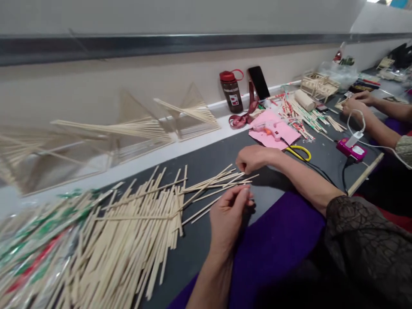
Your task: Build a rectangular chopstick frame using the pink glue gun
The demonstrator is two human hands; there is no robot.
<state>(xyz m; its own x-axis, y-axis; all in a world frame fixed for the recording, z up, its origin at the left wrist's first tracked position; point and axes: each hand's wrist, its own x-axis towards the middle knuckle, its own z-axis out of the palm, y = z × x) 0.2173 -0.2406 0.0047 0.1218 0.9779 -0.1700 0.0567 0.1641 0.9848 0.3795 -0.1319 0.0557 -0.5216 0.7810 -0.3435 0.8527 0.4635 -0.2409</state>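
Note:
My left hand is at the table's near edge, thumb and fingers pinched together; anything between the fingertips is too small to make out. Just beyond it, my right hand is closed with the fingers curled down, and what they hold is hidden. Several thin wooden sticks lie loosely crossed beside both hands, some tips reaching under the right one. Further left spreads a large pile of bare wooden sticks.
Plastic-wrapped sticks lie far left. Fan-shaped stick frames lean along the wall. A glue gun rests on pink paper near yellow-handled scissors. Behind are a bottle and phone. A purple power adapter and another person's hands are right.

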